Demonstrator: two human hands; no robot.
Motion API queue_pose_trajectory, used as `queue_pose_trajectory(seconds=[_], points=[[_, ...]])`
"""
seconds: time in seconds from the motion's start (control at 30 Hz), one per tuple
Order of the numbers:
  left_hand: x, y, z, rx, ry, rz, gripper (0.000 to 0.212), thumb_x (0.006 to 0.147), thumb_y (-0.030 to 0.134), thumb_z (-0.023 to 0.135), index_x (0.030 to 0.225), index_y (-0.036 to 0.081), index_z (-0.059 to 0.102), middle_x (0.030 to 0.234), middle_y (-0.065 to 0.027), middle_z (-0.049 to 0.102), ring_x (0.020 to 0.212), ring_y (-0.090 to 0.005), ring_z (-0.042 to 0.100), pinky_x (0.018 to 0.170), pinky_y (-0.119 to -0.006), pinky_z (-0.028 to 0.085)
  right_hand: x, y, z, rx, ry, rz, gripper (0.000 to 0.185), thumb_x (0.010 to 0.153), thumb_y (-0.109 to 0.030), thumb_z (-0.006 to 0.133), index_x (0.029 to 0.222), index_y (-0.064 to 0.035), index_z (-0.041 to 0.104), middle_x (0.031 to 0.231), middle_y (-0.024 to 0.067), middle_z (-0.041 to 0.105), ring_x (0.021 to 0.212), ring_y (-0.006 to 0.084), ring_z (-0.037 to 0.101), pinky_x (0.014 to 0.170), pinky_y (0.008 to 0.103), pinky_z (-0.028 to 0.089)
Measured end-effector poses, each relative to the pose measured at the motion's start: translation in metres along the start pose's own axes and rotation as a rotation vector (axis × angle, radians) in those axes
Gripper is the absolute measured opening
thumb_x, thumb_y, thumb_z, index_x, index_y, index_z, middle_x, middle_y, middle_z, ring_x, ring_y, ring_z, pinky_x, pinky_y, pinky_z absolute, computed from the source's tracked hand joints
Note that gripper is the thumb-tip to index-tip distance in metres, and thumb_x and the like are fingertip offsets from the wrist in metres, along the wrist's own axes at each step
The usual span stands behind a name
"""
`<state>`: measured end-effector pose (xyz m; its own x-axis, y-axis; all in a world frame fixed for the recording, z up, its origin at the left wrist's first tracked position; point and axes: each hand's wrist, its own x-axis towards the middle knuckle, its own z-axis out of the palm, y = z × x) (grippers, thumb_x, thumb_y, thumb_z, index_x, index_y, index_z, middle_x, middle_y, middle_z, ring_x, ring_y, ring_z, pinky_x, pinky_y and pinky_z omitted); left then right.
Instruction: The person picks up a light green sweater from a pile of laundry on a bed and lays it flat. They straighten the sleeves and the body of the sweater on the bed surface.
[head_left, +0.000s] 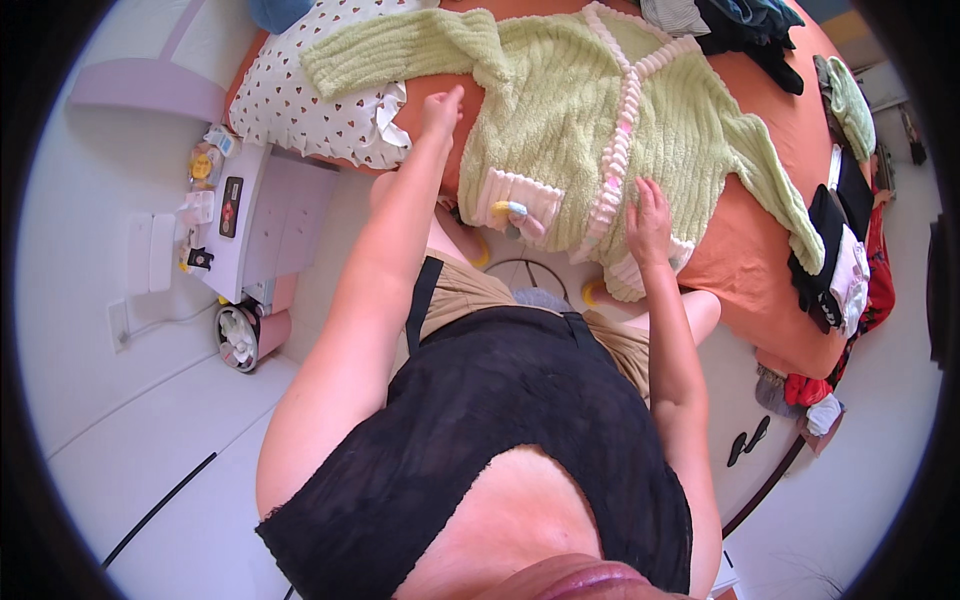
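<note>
A pale green fuzzy knit cardigan (540, 112) with pink-white ribbed trim is spread front up across the bed, sleeves out to both sides. Its front placket (616, 157) is drawn together. A pocket (517, 199) at the lower left bears a small pastel knitted decoration. My left hand (441, 116) hovers by the cardigan's left side, over the orange sheet below the outstretched sleeve (405, 52). Its fingers are curled, and whether they pinch anything is hidden. Flat on the lower right front panel lies my right hand (649, 223), fingers extended, with nothing in it.
An orange sheet (750, 247) covers the bed. A heart-print pillow (322, 97) lies at left. Piled clothes (750, 30) sit at the back right, and folded garments (847, 270) along the right edge. A bedside cabinet (281, 217) and a pink bin (274, 330) stand at left.
</note>
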<state>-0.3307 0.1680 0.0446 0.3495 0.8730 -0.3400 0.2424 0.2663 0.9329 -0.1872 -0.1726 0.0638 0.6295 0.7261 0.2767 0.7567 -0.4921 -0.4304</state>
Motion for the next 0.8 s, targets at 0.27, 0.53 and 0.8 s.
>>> queue_pose_trajectory(seconds=[0.27, 0.53, 0.8], points=[[0.093, 0.006, -0.011, -0.758, 0.412, -0.246, 0.034, 0.076, 0.031, 0.063, 0.103, 0.013, 0.052, 0.100, -0.0050, 0.053, 0.097, -0.0170, 0.047, 0.080, -0.033, 0.039, -0.006, 0.021, 0.042, -0.199, -0.091, 0.055, 0.053, 0.075, -0.012, 0.054, 0.125, -0.0096, 0.037, 0.127, 0.0169, 0.036, 0.114, 0.0330, 0.037, 0.092, 0.0434, 0.032], [0.104, 0.073, -0.038, -0.894, 0.229, 0.236, 0.015, 0.072, 0.009, 0.051, 0.061, 0.010, 0.041, 0.053, -0.0003, 0.044, 0.043, -0.0105, 0.040, 0.039, -0.021, 0.032, -0.010, 0.024, 0.034, -0.227, -0.115, 0.112, 0.051, 0.076, -0.013, 0.052, 0.125, -0.0100, 0.037, 0.128, 0.0144, 0.036, 0.116, 0.0312, 0.036, 0.093, 0.0429, 0.031], [0.075, 0.077, -0.114, -0.710, 0.658, 0.106, 0.008, 0.070, 0.001, 0.048, 0.077, 0.003, 0.045, 0.064, -0.0034, 0.050, 0.051, -0.0146, 0.052, 0.044, -0.022, 0.040, -0.006, 0.019, 0.032, -0.236, -0.135, 0.139, 0.050, 0.077, -0.013, 0.051, 0.125, -0.0102, 0.037, 0.128, 0.0137, 0.036, 0.117, 0.0303, 0.036, 0.094, 0.0425, 0.031]])
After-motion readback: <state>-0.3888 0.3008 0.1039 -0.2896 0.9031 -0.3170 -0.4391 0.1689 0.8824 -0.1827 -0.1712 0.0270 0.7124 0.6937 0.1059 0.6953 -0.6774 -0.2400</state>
